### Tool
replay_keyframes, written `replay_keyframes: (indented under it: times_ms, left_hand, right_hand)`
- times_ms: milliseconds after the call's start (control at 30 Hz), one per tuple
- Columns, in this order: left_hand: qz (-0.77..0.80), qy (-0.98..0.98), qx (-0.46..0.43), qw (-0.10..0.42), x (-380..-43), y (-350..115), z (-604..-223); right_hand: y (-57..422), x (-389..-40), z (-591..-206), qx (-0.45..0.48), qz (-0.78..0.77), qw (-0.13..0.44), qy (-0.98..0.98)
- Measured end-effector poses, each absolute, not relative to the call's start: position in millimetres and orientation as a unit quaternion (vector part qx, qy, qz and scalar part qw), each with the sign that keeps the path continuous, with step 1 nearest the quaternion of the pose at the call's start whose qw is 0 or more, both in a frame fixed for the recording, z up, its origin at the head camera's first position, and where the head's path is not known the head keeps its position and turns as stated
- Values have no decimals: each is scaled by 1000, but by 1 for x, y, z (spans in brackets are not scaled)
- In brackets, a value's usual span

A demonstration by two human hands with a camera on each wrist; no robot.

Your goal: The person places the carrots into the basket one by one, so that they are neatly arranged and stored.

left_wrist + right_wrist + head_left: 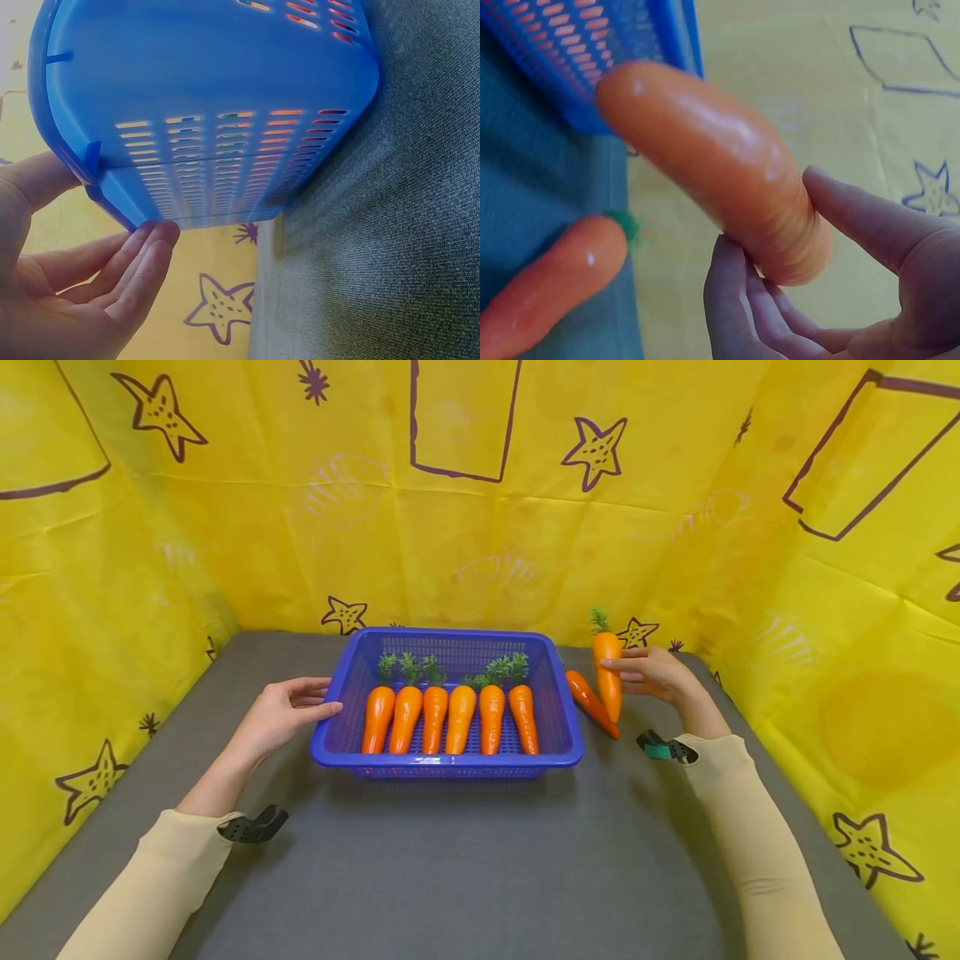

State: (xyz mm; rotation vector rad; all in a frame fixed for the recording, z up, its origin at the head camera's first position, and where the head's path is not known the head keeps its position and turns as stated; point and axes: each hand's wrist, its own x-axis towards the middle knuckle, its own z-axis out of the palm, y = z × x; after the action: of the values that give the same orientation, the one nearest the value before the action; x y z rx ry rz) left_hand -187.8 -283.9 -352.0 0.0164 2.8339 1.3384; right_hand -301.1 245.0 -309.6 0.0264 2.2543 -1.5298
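Observation:
A blue plastic basket (pixel 447 761) stands on the table, and several orange carrots (pixel 407 718) with green tops lie in a row inside it. My left hand (pixel 288 714) grips the basket's left rim; the left wrist view shows the thumb over the rim and the fingers (pixel 142 274) against the outer side. To the right of the basket, my right hand (pixel 651 672) pinches another carrot (pixel 720 150) near its thick top end, thumb on one side and fingers on the other. A loose carrot (pixel 588 700) lies on the table between the basket and the held one.
The grey table (pixel 450 868) reaches forward to a yellow cloth (pixel 285 552) printed with stars and fish, which hangs behind and along both sides. Dark straps (pixel 255 825) sit at both wrists, over light sleeves.

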Motion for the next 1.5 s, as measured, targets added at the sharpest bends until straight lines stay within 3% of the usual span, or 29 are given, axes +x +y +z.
replay_keyframes:
  times_ms: [867,1500]
  left_hand:
    - [428,904,8,-5,-191,-283,-356]
    - [432,902,7,-7,-191,-286,-356]
  right_hand:
    - [154,-296,-290,-124,-535,264,793]
    - [83,-299,-295,-96,-498,317,801]
